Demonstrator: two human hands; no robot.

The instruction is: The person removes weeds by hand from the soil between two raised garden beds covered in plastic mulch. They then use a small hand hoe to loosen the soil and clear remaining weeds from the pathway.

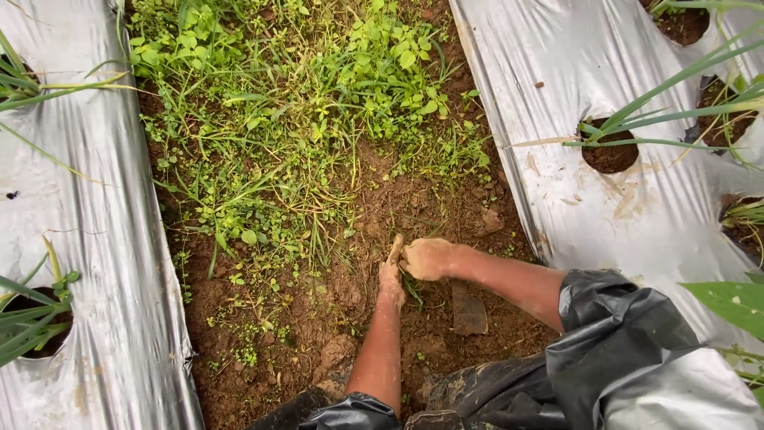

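Mud coats both hands: the left hand (391,277) and the clenched right hand (427,259) pinch thin grass blades (411,288) on crumbly soil (358,318), left of the glossy silver plastic mulch (573,95).

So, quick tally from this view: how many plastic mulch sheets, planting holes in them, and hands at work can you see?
Silver plastic mulch sheets: 2, left sheet, right sheet
Planting holes showing in the sheets: 7, 2 on the left, 5 on the right
Hands: 2, left hand, right hand, both muddy, at a small green weed
Total: 11
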